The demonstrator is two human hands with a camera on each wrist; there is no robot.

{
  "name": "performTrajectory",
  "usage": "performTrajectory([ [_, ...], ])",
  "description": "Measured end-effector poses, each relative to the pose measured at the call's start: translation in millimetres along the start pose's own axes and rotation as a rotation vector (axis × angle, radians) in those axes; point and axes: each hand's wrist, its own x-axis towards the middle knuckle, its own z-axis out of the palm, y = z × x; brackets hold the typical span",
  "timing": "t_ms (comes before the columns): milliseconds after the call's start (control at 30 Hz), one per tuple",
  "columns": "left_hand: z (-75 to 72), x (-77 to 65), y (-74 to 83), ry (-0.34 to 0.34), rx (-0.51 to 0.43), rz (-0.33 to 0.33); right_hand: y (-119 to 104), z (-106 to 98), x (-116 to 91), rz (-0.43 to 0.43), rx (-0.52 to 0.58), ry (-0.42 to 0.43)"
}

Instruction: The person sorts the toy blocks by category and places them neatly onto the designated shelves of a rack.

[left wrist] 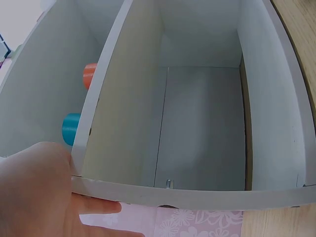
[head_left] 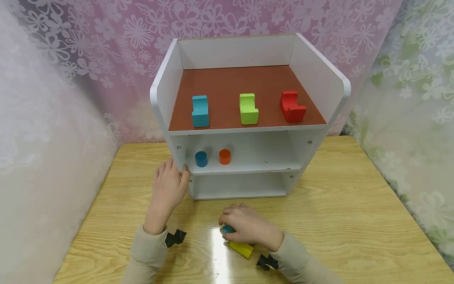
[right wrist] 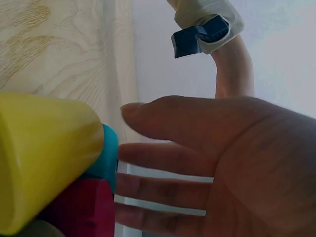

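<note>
My left hand (head_left: 169, 185) grips the left side panel of a small white shelf unit (head_left: 227, 199), thumb at the front edge and fingers along the outside. In the left wrist view that hand (left wrist: 34, 187) lies close to a blue cylinder (left wrist: 71, 128). On the table before the unit, my right hand (head_left: 244, 225) reaches over a blue piece (head_left: 227, 228) beside a yellow cylinder (head_left: 242, 249). The right wrist view shows this hand (right wrist: 237, 158) with extended fingers, their tips beside the blue piece (right wrist: 107, 153) and a crimson piece (right wrist: 89, 210).
Blue (head_left: 201, 159) and orange (head_left: 225, 157) cylinders stand on the middle shelf. Along the front of the brown top are notched blocks: blue (head_left: 200, 114), green (head_left: 249, 112) and red (head_left: 292, 108). The unit stands on a wooden table (head_left: 354, 213) with curtains (head_left: 106, 79) behind.
</note>
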Motion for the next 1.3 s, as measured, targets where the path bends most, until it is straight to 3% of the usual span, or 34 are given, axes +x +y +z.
performTrajectory([
  [500, 1.6, 0.3, 0.0, 0.001, 0.0, -0.009, -3.0, 7.1, 1.2, 0.096, -0.073, -0.001],
  [1000, 2.3, -0.1, -1.5, 0.008, 0.001, -0.006, 0.2, 8.4, 5.0, 0.099, 0.002, -0.005],
  [1300, 1.8, -0.3, -1.3, 0.001, 0.002, -0.008, 4.3, 10.3, 7.9, 0.083, 0.052, 0.033],
])
